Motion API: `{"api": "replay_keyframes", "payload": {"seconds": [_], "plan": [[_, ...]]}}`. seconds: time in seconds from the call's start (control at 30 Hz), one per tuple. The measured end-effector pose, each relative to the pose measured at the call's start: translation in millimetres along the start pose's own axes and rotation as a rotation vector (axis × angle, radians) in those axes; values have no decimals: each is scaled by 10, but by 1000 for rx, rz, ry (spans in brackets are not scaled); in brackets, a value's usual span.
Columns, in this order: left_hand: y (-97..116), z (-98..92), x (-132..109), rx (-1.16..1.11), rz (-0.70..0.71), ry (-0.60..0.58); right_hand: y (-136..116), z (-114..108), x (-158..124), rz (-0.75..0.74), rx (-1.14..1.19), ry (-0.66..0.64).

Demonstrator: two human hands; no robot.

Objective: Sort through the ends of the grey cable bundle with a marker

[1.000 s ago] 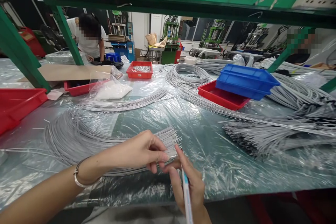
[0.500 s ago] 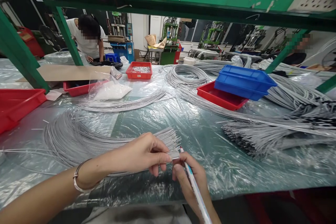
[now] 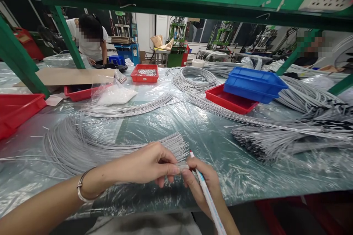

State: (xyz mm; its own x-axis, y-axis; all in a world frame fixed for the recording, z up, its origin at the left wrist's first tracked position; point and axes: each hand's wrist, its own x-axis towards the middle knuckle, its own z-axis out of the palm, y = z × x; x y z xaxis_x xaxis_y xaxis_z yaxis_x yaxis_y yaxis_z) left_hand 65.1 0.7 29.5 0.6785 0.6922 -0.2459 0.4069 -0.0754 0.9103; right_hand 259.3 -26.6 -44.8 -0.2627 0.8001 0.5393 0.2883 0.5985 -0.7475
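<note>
My left hand [image 3: 149, 163] pinches the fanned ends of a bundle of thin grey wires [image 3: 82, 147] that curves away to the left over the plastic-covered table [image 3: 154, 121]. My right hand [image 3: 202, 185] holds a white and blue pen [image 3: 208, 198] with a red tip, and its fingertips meet the left hand's at the wire ends. A metal bangle sits on my left wrist.
More grey wire bundles [image 3: 278, 141] lie at right and a coil [image 3: 193, 77] at the back. A blue bin [image 3: 255, 84] rests on a red tray [image 3: 220, 97]; other red trays [image 3: 145, 73] [image 3: 16, 108] stand around. Green frame posts [image 3: 16, 62] rise at left. A person [image 3: 89, 40] works behind.
My right hand has turned, swinging the pen from near upright to slanting down-right, its tip now beside the wire ends. The left hand has held its pinch.
</note>
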Motion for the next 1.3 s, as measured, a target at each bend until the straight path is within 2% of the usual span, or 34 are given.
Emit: {"api": "replay_keyframes", "payload": {"seconds": [0.07, 0.17, 0.23, 0.33, 0.43, 0.53, 0.67, 1.3], "plan": [[-19, 6, 24, -42, -20, -33, 18, -17, -37, 67, 81, 67], [-157, 75, 101, -95, -74, -101, 87, -48, -156, 207, 268, 338], [-310, 154, 177, -98, -136, -151, 149, -63, -268, 219, 298, 460], [-526, 266, 293, -92, -213, -209, 217, -44, -443, 213, 216, 406], [-615, 304, 360, -90, -235, -241, 225, 27, -571, 285, 146, 296], [-594, 277, 369, -90, -230, -270, 192, 100, -619, 261, -28, 299], [-563, 244, 359, -97, -242, -288, 135, 138, -581, 138, -232, 360], [-560, 252, 390, -167, -315, -306, 176, 183, -573, 36, -334, 321]]}}
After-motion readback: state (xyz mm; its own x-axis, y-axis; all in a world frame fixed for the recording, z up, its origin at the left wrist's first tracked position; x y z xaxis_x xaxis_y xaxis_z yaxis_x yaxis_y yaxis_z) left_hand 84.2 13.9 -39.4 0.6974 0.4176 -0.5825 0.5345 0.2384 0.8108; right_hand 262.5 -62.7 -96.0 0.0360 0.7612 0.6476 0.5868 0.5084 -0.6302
